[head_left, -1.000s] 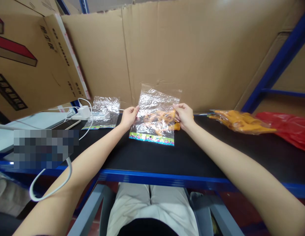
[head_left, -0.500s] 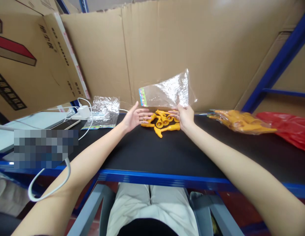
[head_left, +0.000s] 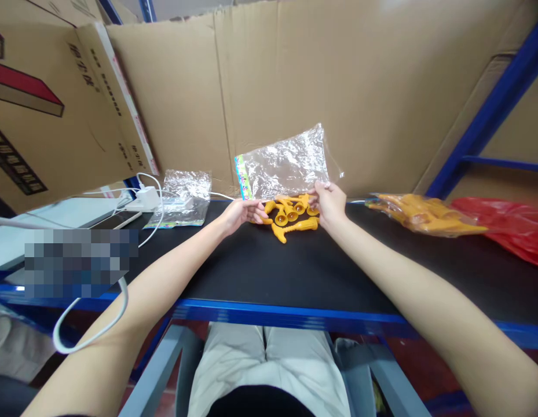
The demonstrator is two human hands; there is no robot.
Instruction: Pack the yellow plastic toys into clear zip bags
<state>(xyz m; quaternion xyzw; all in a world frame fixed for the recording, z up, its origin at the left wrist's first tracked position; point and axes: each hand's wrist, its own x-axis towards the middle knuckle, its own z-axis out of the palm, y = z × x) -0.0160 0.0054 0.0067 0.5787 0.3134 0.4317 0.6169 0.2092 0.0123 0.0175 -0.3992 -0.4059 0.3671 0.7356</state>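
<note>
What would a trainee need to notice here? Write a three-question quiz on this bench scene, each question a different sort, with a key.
1. True or false: the clear bag in the right hand lies flat on the black shelf.
2. Multiple choice: where is the loose pile of yellow plastic pieces?
A. inside the held bag
B. on the shelf between the hands
C. on the red bag
3. Fill in: the left hand reaches toward the bag's ____ printed edge.

Key
1. False: it is held up above the shelf.
2. B
3. Left, the colourful strip.
</note>
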